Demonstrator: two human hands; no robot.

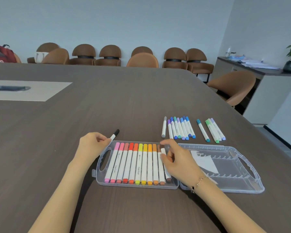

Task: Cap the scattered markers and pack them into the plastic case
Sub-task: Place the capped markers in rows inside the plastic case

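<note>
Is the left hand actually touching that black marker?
Touching. The head view shows the left hand pinching the white end of the black marker between its fingertips, above the case's corner.

left hand [92, 142]: fingers curled, pinching a black marker [114, 135].
right hand [178, 161]: fingers bent, holding a brown marker [165, 163].

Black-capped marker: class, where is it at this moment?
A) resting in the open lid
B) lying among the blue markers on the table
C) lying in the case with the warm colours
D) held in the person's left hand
D: the left hand grips the black-capped marker just beyond the plastic case.
</note>
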